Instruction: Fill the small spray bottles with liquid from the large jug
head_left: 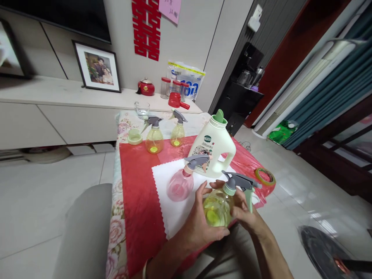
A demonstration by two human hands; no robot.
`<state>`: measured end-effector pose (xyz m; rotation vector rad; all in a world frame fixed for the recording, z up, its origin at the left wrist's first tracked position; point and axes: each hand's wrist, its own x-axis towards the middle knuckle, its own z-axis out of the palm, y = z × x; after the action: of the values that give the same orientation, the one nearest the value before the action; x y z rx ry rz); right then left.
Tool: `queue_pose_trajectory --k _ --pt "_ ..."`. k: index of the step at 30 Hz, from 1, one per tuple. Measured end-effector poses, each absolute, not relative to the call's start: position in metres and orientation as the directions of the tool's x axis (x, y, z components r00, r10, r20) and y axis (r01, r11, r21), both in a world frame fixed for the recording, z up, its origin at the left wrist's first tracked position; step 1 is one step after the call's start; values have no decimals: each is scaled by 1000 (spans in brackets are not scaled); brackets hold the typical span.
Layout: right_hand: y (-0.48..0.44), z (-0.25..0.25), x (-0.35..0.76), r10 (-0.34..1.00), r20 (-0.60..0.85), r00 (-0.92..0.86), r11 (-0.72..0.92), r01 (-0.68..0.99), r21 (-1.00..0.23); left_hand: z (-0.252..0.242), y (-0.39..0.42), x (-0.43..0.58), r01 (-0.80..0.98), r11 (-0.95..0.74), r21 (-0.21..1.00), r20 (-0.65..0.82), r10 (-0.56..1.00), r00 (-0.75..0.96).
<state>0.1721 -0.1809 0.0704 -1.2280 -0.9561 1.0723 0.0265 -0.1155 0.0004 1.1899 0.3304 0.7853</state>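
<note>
Both my hands hold a green spray bottle (217,207) with a grey trigger head over the near edge of the table. My left hand (200,223) wraps round its body from the left. My right hand (245,211) grips it from the right, just under the trigger. A pink spray bottle (180,186) stands on a white cloth (174,209) just beyond. A white detergent jug (214,147) with a green spout stands behind it.
Two yellow spray bottles (154,139) (177,133), a green cap (135,136) and a glass cup (142,109) stand at the table's far end. A tape roll (265,176) lies on the red cover (136,182) at right. My knee (84,228) is at left.
</note>
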Motion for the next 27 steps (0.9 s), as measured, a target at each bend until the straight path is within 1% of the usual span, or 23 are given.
queue_pose_trajectory --k 2,3,7,9,11,14,16,18,20,23,25,27 --pt "-190 75 174 990 -46 135 -38 -59 -998 0 -116 28 -419 151 895 201 703 682" --pt "-194 75 173 990 -50 131 -44 -45 -998 1 -116 28 -416 155 896 194 707 681" --pt "-208 70 177 978 -46 203 -33 -68 -997 0 -118 27 -326 221 919 99 672 734" --pt "-212 70 188 966 -38 256 -16 -87 -996 -1 -118 27 -327 247 912 94 652 753" --pt "-213 77 207 939 -24 343 5 -84 -996 -1 -117 27 -288 238 927 73 640 765" --pt "-201 94 243 818 30 575 42 -7 -999 2 -116 28 -157 186 970 2 640 768" --pt "-183 104 270 689 107 717 42 108 -993 4 -116 29 -82 168 982 -44 634 772" --pt "-160 106 297 616 157 772 39 169 -985 1 -117 29 -29 149 988 -70 620 781" --pt "-134 102 323 553 200 808 36 217 -975 -6 -118 29 -2 108 994 -62 592 804" --pt "-96 87 356 479 261 838 37 278 -960 -26 -116 29 -43 67 997 1 527 850" --pt "-74 76 373 448 282 848 20 306 -952 -42 -114 30 -79 113 991 15 479 878" --pt "-56 66 387 420 292 859 -7 325 -946 -56 -111 32 -73 184 980 -9 411 912"
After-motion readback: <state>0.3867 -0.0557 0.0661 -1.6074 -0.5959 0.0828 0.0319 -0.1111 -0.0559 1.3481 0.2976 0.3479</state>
